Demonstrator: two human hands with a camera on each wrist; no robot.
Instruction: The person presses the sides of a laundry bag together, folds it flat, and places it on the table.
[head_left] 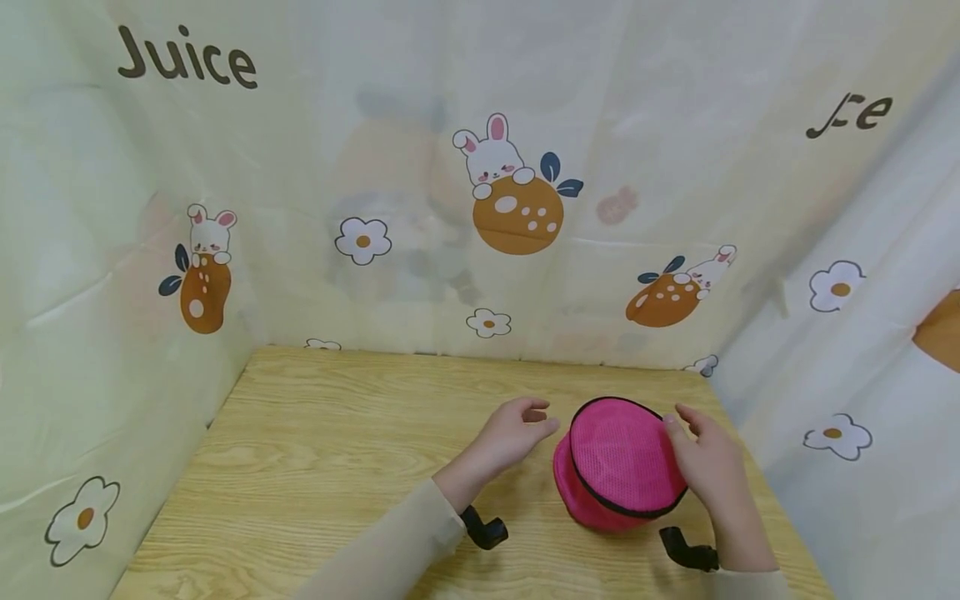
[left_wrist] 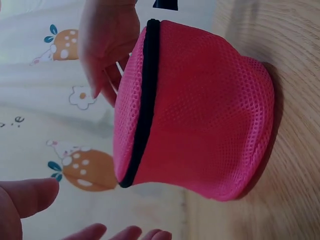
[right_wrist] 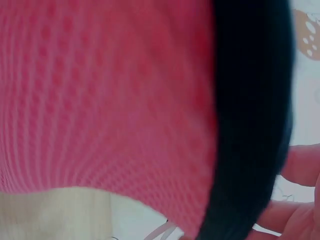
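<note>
A round pink mesh zip-style bag [head_left: 626,458] with black edging [left_wrist: 148,90] stands on the right part of the wood-grain desk [head_left: 337,433], its top leaning toward the near side. The left hand [head_left: 513,429] hovers just left of it, grip apart, thumb parted from the fingers. The right hand [head_left: 708,462] is at the bag's right rim, grip loosely apart; whether it touches cannot be told. Behind hangs a rabbit-and-flower-printed curtain [head_left: 300,150].
</note>
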